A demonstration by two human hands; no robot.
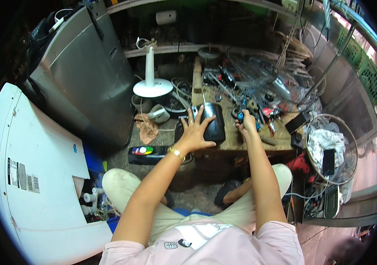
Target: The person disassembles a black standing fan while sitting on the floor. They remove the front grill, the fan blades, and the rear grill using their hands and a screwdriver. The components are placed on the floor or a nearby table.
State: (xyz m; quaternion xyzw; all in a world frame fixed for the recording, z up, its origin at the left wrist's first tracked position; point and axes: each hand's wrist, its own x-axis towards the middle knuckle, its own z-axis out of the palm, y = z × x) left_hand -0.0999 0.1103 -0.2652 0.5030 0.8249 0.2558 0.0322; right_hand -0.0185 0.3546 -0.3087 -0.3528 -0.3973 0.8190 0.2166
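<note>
My left hand (193,133) rests on a glossy black rounded housing (216,123), which looks like a fan motor cover. Its fingers are spread across the near left side, and a gold bracelet sits on the wrist. A thin metal rod (204,96) sticks up at the housing's far end. To the right, over the wooden bench (230,140), my right hand (247,124) is closed around a blue and black screwdriver (242,110). The screwdriver's tip is hard to make out.
Loose tools and metal parts (252,104) crowd the bench's right side, with wire fan guards (263,73) behind. A white fan stand (152,88) and black base (148,155) are on the left. A round basket (352,154) holds a cloth and phone (328,162).
</note>
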